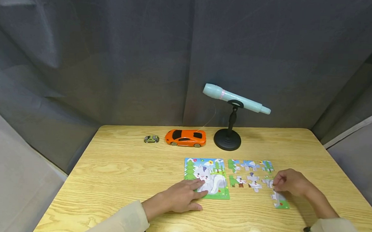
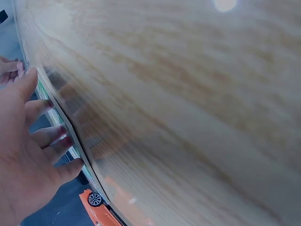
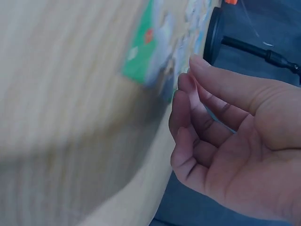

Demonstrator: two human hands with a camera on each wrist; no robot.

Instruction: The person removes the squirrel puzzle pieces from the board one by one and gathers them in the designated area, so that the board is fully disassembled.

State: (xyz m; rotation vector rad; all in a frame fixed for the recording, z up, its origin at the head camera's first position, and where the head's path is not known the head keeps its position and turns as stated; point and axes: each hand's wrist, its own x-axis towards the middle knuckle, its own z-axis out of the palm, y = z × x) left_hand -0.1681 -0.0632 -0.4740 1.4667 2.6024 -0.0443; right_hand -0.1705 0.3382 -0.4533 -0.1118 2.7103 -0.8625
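Note:
A square squirrel picture board (image 1: pixel 215 171) lies flat on the table, showing a white squirrel among green trees. My left hand (image 1: pixel 184 195) rests on its lower left with the fingers spread; the left wrist view shows the same hand (image 2: pixel 33 146) low along the tabletop. To the right, puzzle pieces lie in two loose rows, among them a squirrel-face piece (image 1: pixel 254 181). My right hand (image 1: pixel 292 182) pinches a small puzzle piece (image 1: pixel 267 182) at the right end of the lower row, thumb and forefinger together. Below it lies a green-edged corner piece (image 1: pixel 281 201).
Behind the puzzle stand an orange toy car (image 1: pixel 186 138), a small patterned toy car (image 1: pixel 151 139) and a pale blue toy microphone (image 1: pixel 236 98) on a black round-based stand (image 1: pixel 227 140). A dark curtain (image 1: pixel 145 59) hangs behind the wooden table (image 1: pixel 118 168).

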